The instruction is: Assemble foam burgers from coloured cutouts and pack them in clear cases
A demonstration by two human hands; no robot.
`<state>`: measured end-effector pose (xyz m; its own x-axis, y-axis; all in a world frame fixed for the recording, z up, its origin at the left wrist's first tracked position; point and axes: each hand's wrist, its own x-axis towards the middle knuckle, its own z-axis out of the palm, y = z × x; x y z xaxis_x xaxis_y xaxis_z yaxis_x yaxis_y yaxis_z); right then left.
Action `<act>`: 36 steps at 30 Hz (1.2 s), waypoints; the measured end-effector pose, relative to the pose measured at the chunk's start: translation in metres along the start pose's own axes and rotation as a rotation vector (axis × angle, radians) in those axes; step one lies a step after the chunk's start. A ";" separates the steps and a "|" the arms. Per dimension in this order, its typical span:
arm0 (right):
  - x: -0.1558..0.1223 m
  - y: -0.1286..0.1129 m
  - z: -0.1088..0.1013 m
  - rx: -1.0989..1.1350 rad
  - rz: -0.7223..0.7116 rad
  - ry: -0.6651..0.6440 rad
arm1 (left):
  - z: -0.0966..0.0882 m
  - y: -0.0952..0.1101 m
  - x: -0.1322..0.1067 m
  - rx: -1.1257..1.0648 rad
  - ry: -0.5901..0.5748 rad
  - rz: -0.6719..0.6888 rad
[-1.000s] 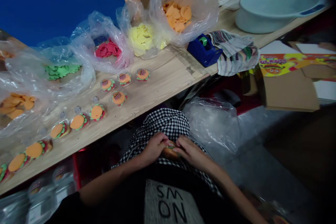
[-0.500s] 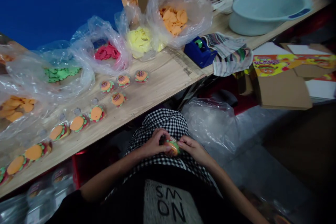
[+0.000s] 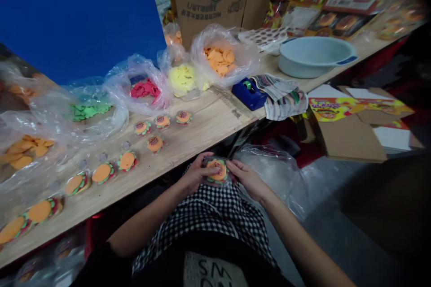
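Note:
Both my hands hold one small foam burger (image 3: 217,171) in a clear wrapper, just off the near edge of the wooden table (image 3: 202,130). My left hand (image 3: 195,174) grips its left side with bent fingers. My right hand (image 3: 245,178) pinches its right side. The burger has an orange top and a green frilled rim. Several finished foam burgers (image 3: 155,143) lie in rows on the table in front of my hands, running off to the left.
Clear bags hold foam pieces: green (image 3: 88,111), red (image 3: 144,89), yellow (image 3: 183,80), orange (image 3: 219,60). A blue tape dispenser (image 3: 247,94), a striped cloth (image 3: 283,98) and a pale basin (image 3: 311,56) sit to the right. Cardboard boxes (image 3: 350,139) and a plastic bag (image 3: 276,170) lie below.
My hands have lifted the burger from my lap up to the table edge. The view has tilted upward, showing more of the boxes behind the table.

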<state>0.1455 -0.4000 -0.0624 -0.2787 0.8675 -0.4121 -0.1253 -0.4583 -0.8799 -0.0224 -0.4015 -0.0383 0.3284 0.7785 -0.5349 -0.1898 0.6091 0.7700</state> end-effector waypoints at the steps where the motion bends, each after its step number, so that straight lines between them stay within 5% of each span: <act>1: 0.002 -0.003 0.002 0.037 -0.010 0.026 | 0.002 0.004 0.001 -0.025 0.008 0.013; 7: 0.010 -0.019 0.011 0.242 -0.038 0.125 | 0.010 0.022 0.005 -0.108 -0.001 0.037; 14: 0.006 -0.023 0.016 0.068 -0.121 0.110 | 0.012 0.032 0.016 -0.211 0.090 0.136; 23: 0.015 -0.028 0.021 0.197 -0.226 0.204 | 0.018 0.036 0.032 -0.353 0.157 0.171; 36: 0.026 -0.018 0.047 -0.118 -0.435 0.365 | 0.046 0.038 0.049 -0.684 0.355 0.422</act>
<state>0.0959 -0.3777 -0.0462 0.1235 0.9914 -0.0434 -0.0417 -0.0385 -0.9984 0.0289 -0.3471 -0.0195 -0.1802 0.8910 -0.4166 -0.7810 0.1278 0.6113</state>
